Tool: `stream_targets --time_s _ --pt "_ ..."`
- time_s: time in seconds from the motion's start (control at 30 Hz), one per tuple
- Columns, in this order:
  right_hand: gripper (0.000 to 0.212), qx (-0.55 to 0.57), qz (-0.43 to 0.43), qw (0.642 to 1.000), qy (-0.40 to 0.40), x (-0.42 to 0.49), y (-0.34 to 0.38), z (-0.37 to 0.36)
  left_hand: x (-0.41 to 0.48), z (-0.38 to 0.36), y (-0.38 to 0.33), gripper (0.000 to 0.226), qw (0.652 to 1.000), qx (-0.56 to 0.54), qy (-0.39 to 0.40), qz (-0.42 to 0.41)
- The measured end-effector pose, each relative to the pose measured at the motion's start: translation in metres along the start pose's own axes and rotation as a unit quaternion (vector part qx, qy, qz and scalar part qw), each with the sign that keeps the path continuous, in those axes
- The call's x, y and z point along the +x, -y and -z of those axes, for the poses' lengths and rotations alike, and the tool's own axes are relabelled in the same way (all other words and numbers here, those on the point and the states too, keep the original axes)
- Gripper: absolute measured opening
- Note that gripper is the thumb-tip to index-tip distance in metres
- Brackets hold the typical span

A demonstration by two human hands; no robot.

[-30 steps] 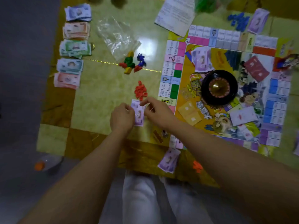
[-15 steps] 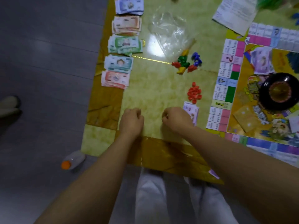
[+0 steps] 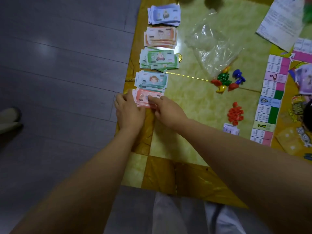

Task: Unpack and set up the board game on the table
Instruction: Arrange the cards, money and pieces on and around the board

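Shift: left hand + right hand off card stack at 3 o'clock, now pinch red note stack | likely squaring money.

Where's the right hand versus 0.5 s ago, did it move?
Yes. The right hand went left across the table, from the small card pile to the red banknote stack at the table edge.

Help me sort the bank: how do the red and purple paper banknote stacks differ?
The red paper banknote stack lies nearest the person; the purple paper banknote stack lies farthest along the row. The left hand and right hand are on the red stack; nothing touches the purple one. Both are loosely fanned.
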State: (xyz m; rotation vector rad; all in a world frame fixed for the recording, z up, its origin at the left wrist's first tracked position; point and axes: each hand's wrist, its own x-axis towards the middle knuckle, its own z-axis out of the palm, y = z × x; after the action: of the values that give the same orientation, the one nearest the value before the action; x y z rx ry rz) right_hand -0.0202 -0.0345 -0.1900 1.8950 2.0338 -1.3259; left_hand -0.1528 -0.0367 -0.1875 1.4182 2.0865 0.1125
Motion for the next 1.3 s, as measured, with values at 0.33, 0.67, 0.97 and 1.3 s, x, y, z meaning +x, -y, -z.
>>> stream_targets --time_s 0.33,0.67,0.97,1.3 --pt "0.055 0.007 0.019 1.000 -0.012 -0.001 -0.001 0.002 0.001 -0.002 -0.010 0.041 0.988 -0.141 -0.019 0.061" --pt "0.052 0.048 0.014 0.999 0.016 -0.001 -0.006 0.003 0.006 0.000 -0.008 0.032 0.984 -0.145 0.029 0.099" --pt "0.043 0.050 -0.006 0.997 -0.061 -0.032 -0.013 0.017 -0.028 0.009 -0.003 0.019 0.941 -0.292 0.167 0.030" --pt "0.013 0.099 -0.061 0.992 -0.039 -0.048 -0.028 0.022 -0.023 0.004 -0.013 0.037 0.997 0.019 0.017 -0.080"
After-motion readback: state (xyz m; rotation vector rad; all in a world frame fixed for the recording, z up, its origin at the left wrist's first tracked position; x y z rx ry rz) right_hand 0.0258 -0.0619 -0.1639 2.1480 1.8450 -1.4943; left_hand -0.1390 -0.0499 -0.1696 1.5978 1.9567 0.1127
